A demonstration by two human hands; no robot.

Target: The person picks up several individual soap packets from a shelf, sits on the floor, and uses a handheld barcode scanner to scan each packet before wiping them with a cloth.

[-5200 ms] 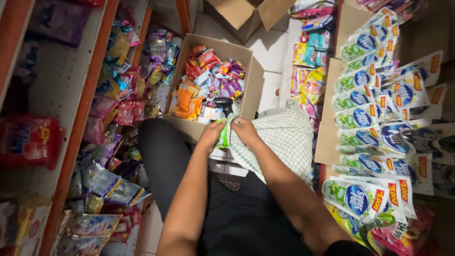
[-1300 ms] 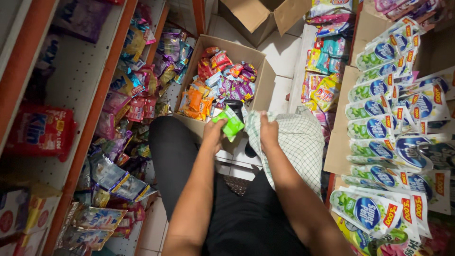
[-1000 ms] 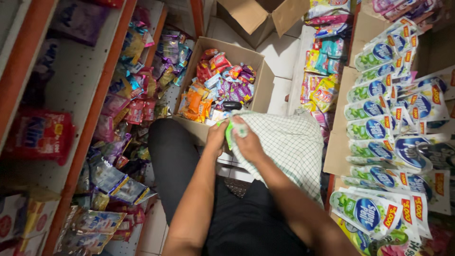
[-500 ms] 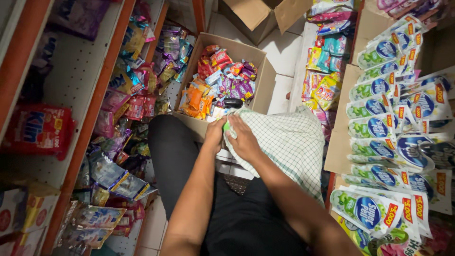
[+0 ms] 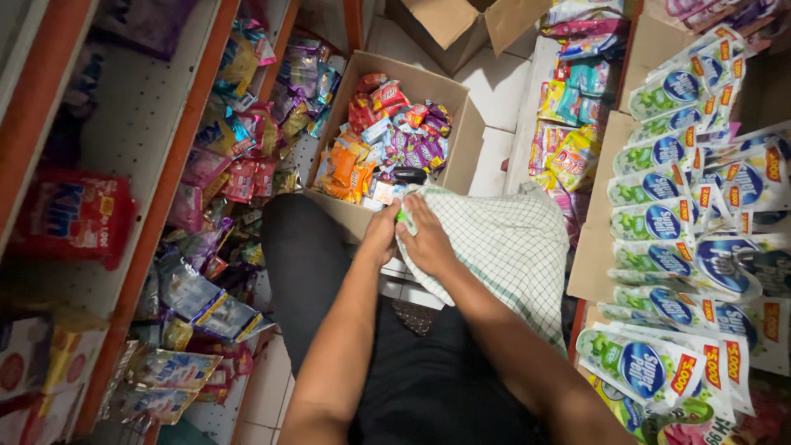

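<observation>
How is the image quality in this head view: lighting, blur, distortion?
Head view: warm, uneven light; the cardboard box and checked cloth are bright, the dark trousers lose detail. Shelf edges bow from wide-angle distortion. Both hands, left hand and right hand, look slightly soft; the hanging sachets show some glare.

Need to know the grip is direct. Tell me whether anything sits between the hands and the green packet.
Partly: the checked cloth wraps the green packet, lying under the right hand. The left hand touches its edge.
</observation>
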